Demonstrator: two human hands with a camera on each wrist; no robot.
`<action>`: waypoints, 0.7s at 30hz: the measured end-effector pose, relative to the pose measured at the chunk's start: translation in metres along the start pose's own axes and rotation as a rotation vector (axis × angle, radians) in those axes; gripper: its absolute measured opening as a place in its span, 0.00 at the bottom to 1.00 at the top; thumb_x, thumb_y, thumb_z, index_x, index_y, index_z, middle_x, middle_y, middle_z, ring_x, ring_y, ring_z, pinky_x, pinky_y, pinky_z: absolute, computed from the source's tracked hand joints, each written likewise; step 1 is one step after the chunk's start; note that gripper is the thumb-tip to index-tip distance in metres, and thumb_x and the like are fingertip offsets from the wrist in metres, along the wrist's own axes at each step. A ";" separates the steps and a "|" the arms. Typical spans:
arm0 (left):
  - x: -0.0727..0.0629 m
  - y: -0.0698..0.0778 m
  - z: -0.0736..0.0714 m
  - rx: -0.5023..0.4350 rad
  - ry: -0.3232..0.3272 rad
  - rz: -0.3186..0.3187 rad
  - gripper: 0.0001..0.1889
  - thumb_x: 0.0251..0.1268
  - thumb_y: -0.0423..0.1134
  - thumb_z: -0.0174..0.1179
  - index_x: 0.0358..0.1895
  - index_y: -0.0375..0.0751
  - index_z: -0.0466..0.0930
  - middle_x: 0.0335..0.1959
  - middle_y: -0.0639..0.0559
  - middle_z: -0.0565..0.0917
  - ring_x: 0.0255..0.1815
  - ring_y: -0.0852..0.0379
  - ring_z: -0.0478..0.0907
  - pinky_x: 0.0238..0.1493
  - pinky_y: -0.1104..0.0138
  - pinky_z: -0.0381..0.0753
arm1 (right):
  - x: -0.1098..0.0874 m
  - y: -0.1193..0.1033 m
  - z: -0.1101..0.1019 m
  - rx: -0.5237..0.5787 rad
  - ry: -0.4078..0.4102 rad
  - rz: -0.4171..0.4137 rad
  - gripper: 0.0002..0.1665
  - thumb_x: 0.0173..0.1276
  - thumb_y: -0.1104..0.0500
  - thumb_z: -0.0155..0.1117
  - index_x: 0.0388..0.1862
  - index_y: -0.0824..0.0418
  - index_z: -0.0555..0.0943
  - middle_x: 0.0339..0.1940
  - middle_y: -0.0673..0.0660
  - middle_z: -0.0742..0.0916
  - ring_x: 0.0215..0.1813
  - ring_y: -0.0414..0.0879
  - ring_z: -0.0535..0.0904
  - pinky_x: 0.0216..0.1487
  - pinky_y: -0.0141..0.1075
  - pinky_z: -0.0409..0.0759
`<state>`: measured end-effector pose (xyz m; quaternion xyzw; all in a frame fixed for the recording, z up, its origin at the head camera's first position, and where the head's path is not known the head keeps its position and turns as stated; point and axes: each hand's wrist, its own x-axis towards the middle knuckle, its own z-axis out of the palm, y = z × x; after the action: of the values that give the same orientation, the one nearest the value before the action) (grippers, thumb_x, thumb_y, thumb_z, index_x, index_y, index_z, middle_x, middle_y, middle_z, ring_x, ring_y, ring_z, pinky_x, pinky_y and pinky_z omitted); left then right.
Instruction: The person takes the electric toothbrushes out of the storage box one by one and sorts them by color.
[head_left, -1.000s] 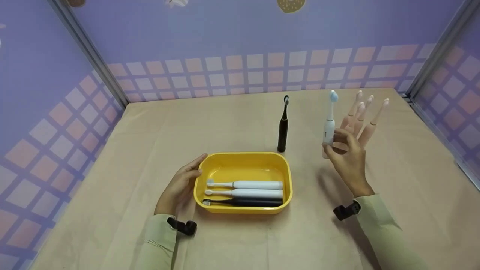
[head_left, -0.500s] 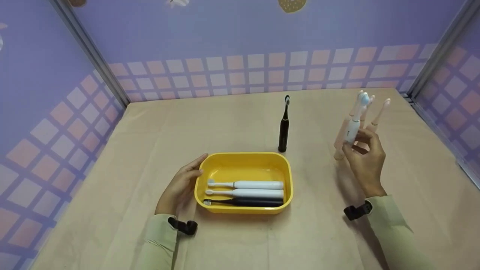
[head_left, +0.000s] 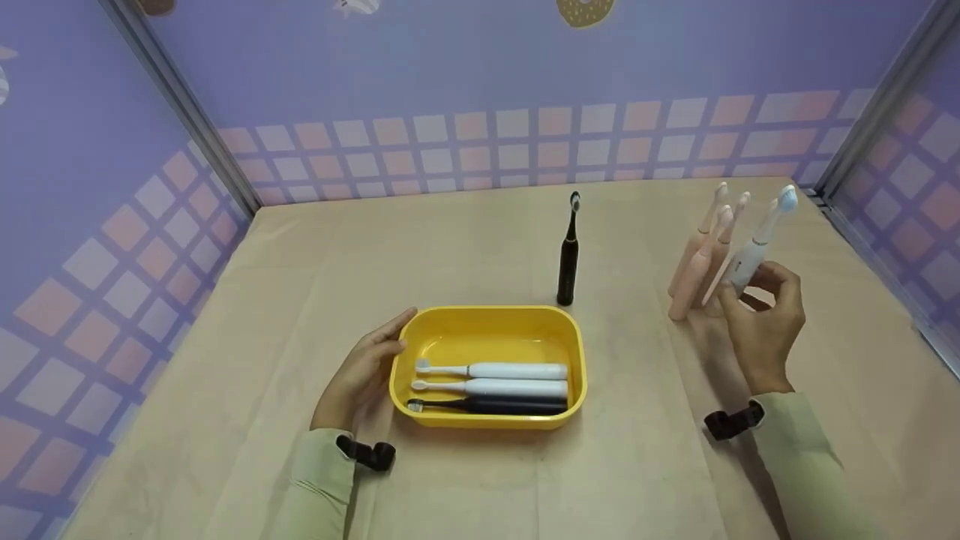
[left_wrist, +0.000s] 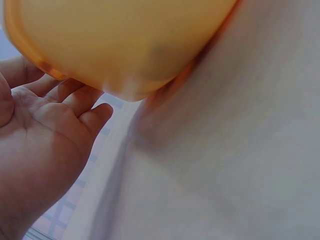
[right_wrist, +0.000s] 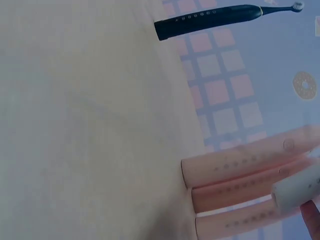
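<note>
Toothbrush [head_left: 746, 264], white with a pale-blue head, pinched by its handle between thumb and fingers of the right hand [head_left: 769, 322], digits apart only by its thickness. Base held off the cloth; head leans right. Judged light, stiff, smooth enough to twist; best held by the thick handle, clear of the bristles. Pink toothbrushes [head_left: 691, 285] stand just left of the grip, black toothbrush [head_left: 568, 274] farther left. Left hand [head_left: 364, 375], well left, rests loosely against the yellow tray [head_left: 487, 421]. Under the grip: pale creased cloth [head_left: 322, 247]. Beyond: lilac wall [head_left: 480, 60], tile print along its foot.
</note>
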<state>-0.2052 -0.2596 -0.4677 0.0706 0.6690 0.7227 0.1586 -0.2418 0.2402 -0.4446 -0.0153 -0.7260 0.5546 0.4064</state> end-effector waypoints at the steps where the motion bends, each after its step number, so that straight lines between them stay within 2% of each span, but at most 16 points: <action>1: -0.001 0.001 0.001 -0.001 0.002 0.001 0.33 0.69 0.34 0.45 0.77 0.45 0.50 0.79 0.50 0.48 0.78 0.51 0.51 0.73 0.64 0.60 | 0.001 0.002 -0.001 -0.002 0.006 0.003 0.22 0.57 0.69 0.65 0.53 0.66 0.75 0.41 0.40 0.78 0.45 0.36 0.78 0.42 0.21 0.80; 6: -0.003 0.007 0.006 -0.039 0.007 -0.007 0.31 0.72 0.31 0.41 0.77 0.44 0.49 0.79 0.50 0.48 0.78 0.51 0.50 0.75 0.60 0.56 | 0.004 0.011 -0.007 -0.026 0.043 0.011 0.23 0.57 0.68 0.67 0.52 0.67 0.75 0.40 0.39 0.78 0.44 0.35 0.78 0.41 0.20 0.80; 11: -0.004 0.009 0.007 -0.045 -0.002 -0.011 0.30 0.73 0.31 0.41 0.77 0.44 0.49 0.79 0.51 0.48 0.78 0.52 0.50 0.76 0.60 0.54 | 0.007 0.019 -0.012 -0.044 0.066 0.032 0.23 0.58 0.69 0.66 0.53 0.67 0.75 0.39 0.38 0.78 0.44 0.34 0.77 0.42 0.20 0.79; 17: -0.004 0.005 0.004 -0.024 -0.009 0.004 0.31 0.72 0.33 0.43 0.77 0.45 0.49 0.79 0.50 0.49 0.78 0.52 0.51 0.73 0.64 0.59 | 0.012 0.027 -0.019 -0.090 0.058 0.069 0.24 0.60 0.68 0.64 0.57 0.70 0.73 0.41 0.36 0.76 0.46 0.32 0.76 0.46 0.21 0.79; 21: -0.002 0.000 -0.001 -0.007 -0.018 0.007 0.33 0.71 0.38 0.48 0.77 0.48 0.50 0.79 0.50 0.49 0.77 0.53 0.53 0.70 0.68 0.65 | 0.017 0.033 -0.023 -0.114 0.054 0.105 0.24 0.61 0.68 0.64 0.57 0.69 0.73 0.41 0.35 0.76 0.47 0.31 0.76 0.48 0.21 0.79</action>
<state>-0.2036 -0.2611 -0.4680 0.0789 0.6649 0.7249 0.1621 -0.2529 0.2790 -0.4606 -0.0914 -0.7433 0.5325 0.3945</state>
